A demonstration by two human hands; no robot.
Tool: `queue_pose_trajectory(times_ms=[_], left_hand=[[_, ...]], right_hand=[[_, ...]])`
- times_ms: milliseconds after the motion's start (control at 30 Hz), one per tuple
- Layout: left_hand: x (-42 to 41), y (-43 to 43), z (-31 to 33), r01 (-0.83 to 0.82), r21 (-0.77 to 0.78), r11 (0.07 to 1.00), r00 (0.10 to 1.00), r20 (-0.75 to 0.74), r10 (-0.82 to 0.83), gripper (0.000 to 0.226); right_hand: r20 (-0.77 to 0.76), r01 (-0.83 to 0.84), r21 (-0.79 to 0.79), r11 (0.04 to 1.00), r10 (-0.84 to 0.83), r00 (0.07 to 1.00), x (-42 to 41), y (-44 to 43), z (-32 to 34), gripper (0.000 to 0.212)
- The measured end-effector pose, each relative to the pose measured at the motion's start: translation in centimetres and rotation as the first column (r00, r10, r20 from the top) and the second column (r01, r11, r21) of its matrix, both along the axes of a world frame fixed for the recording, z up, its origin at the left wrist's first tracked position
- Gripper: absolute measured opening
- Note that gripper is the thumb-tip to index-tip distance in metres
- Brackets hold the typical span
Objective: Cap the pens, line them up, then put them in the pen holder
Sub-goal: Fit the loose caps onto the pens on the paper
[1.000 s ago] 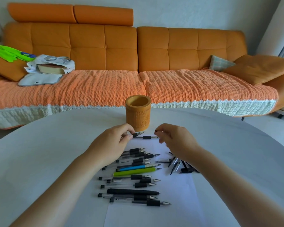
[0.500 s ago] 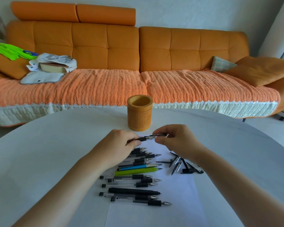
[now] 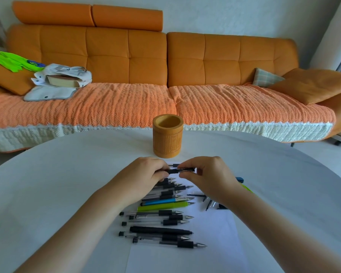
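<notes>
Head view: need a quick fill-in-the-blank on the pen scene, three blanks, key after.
1. The held pen, pinched between the left hand and the right hand, is ____ in colour.
2. The pen holder stands ____ on the table, beyond the hands.
3. On the white sheet, the slim pen just beyond the green pen is ____.
Missing words: black; upright; blue.

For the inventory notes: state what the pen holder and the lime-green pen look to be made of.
Pen holder: likely bamboo or wood, matt tan, thick wall, carved pattern on the front. Lime-green pen: probably plastic, smooth, uniform colour, faint sheen.
</notes>
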State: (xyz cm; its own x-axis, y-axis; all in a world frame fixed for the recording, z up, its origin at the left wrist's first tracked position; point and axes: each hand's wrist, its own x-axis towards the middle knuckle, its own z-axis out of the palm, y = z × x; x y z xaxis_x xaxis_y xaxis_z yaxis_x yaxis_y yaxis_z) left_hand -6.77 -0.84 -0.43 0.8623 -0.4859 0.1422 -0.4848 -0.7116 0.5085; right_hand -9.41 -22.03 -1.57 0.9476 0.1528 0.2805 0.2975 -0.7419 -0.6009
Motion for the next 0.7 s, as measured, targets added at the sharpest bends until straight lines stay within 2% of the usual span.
queue_pose_trajectory(times_ms=[133,233,400,533,600,700], left_hand=[[-0.1,0.4,-0.2,-0.022,0.041,0.999,0.992,0.124,0.017,0.018],[-0.1,0.5,-0.7,0.012,-0.031,0.999,0.993,0.118,-0.008,0.015],[0.2,0.7,-0.6,0.04,-0.068,0.997,0.992,0.12,-0.032,0.017],[0.7,0.3,0.0,0.02,-0.041,0.999,0.999,0.049,-0.018,0.022],[1.0,0.3,-0.1,0.004,-0.017,1.0,0.998,0.067,-0.002,0.021],[1.0,0.5,-0.4,-0.045,-0.041,0.998,0.989,0.141,0.051,0.015]], right_hand=[[-0.056,-0.002,0.133,0.991,0.01,0.998,-0.2,0.7,-0.9,0.015],[-0.115,-0.008,0.204,0.979,0.032,0.993,-0.1,1.0,-1.0,0.013],[-0.322,0.023,0.356,0.934,0.099,0.942,0.1,1.3,-0.3,0.012],[-0.173,0.007,0.175,0.985,0.024,0.985,1.0,0.7,0.2,0.013],[-0.11,-0.005,0.092,0.996,0.015,0.994,1.4,0.4,0.4,0.016],[-0.103,-0.021,0.11,0.994,0.033,0.994,1.5,0.2,0.2,0.018]])
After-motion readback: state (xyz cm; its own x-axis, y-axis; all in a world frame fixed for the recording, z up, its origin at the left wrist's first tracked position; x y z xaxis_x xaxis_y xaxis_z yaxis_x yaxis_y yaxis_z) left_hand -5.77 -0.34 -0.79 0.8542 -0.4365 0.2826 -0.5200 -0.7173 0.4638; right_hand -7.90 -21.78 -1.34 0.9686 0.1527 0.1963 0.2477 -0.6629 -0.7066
